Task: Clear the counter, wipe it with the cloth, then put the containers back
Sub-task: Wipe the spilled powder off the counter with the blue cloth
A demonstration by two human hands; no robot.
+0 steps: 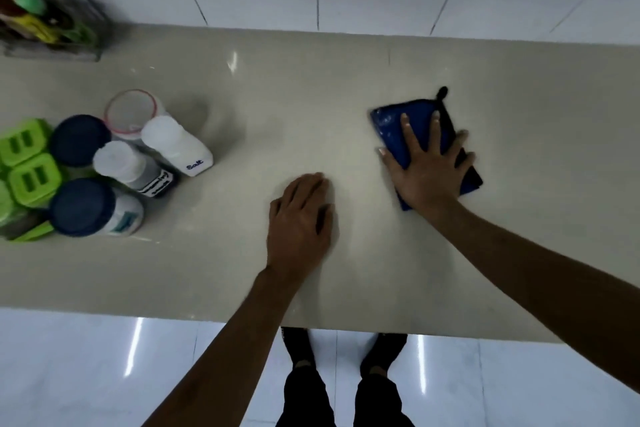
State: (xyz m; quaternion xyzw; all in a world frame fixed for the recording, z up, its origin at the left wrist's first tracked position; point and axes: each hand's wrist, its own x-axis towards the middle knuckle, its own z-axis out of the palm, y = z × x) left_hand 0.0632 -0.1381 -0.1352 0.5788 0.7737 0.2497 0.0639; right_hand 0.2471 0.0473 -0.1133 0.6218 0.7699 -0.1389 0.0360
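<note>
Pale grey tiles cover the wall behind a long beige counter [311, 97], and glossy floor tiles show below its near edge. At the counter's far left corner stands a blurred wire rack [52, 21] with bottles in it. Along the left edge the containers are crowded together: green-lidded boxes [27, 163] nearest that edge, then two blue-lidded jars [81, 206], one behind the other. Beside them are a clear tub with a pink rim [131, 111] and two white shakers [131, 166], the farther one marked "Salt" [176, 146].

Near the middle of the counter, toward the near edge, the left hand [299, 218] lies palm down. Its fingers are loosely bent and together, and it holds nothing. Its forearm runs straight back over the near edge.

Right of it, about midway between the far and near edges, the blue cloth [391, 128] lies folded flat on the counter, with a dark loop at its far corner. The right hand [426, 166] presses on it palm down with its fingers straight and spread wide. The thumb reaches past the cloth's left side onto the bare counter. The right forearm stretches in from the lower right, angled across the near edge.
</note>
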